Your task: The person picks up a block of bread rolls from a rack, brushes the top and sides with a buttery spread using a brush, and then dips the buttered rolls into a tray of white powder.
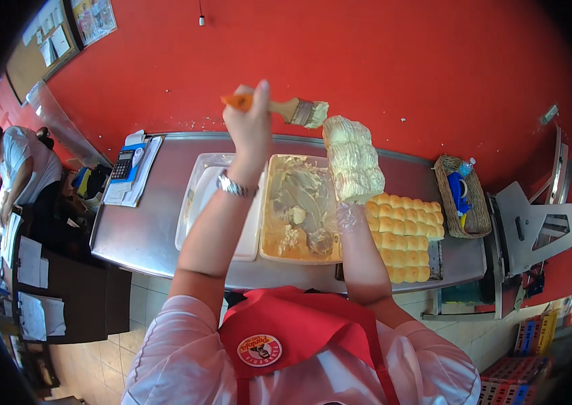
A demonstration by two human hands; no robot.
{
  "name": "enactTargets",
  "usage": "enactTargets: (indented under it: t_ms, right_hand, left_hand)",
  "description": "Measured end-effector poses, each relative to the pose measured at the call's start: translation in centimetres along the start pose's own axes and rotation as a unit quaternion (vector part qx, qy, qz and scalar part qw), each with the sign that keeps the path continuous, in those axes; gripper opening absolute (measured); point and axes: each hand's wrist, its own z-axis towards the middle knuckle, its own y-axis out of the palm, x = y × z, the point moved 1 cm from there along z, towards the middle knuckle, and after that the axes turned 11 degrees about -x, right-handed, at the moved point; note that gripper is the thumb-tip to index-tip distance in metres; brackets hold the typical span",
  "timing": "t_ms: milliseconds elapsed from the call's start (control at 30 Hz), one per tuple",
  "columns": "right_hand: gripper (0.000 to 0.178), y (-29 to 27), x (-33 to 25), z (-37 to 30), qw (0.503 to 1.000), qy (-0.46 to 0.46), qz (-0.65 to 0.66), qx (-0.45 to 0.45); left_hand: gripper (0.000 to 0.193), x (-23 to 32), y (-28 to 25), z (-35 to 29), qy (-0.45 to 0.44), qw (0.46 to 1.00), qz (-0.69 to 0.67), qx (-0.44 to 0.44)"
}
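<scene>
My left hand (249, 125), a metal watch on its wrist, is closed round the handle of a pastry brush (293, 111). Pale cream clings to the bristles, which are close to the upper left corner of a slab of joined bread rolls (352, 158). That slab is coated in pale cream and held up, tilted, by my right hand (348, 214). Clear plastic covers this hand, and its fingers are hidden behind the bread. Below and between my arms lies a tub (272, 253) smeared with yellowish cream, thicker lumps near its front.
Uncoated golden rolls (401, 233) sit on a dark tray at the right. Beyond them stands a wicker basket (478, 219) with blue things. A white lid or tub (188, 226) lies left of the cream. Papers and a calculator (124, 164) rest on the metal table's left end. Another person (26, 162) bends at far left.
</scene>
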Motion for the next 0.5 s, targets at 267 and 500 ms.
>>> enactTargets:
  t_ms: [267, 500]
  right_hand:
    - [0.037, 2.2, 2.8, -1.6, 0.969, 0.013, 0.245, 0.024]
    - [0.047, -1.2, 0.5, -1.6, 0.896, -0.098, 0.421, 0.101]
  left_hand:
    - [0.024, 3.6, 2.3, -15.9, 0.437, 0.787, 0.186, -0.394]
    - [0.027, -1.6, -0.5, -0.5, -0.088, 0.986, -0.141, 0.019]
